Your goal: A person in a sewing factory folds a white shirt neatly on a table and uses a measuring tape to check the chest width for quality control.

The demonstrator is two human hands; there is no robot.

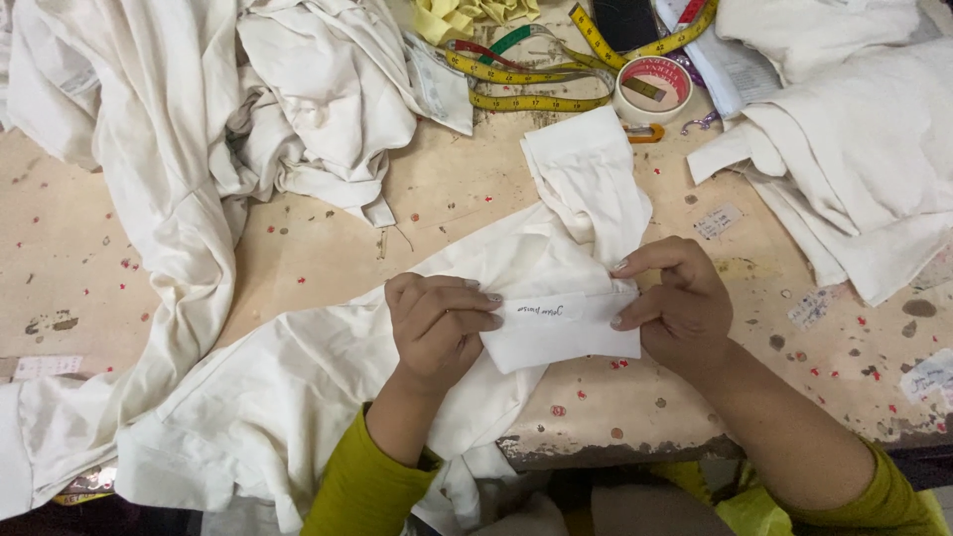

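A white garment lies spread over the worn table in front of me. Its folded cuff end carries a small strip of handwriting and sits between my hands. My left hand pinches the left side of that folded end, fingers closed over the cloth. The right side is held by my right hand, thumb and fingers closed on the fabric edge. A loose white piece of the same cloth rises behind the fold.
Heaped white fabric fills the left and back. More white cloth is stacked at the right. A yellow measuring tape, a round tin and a dark phone lie at the back. Paper scraps dot the table's right side.
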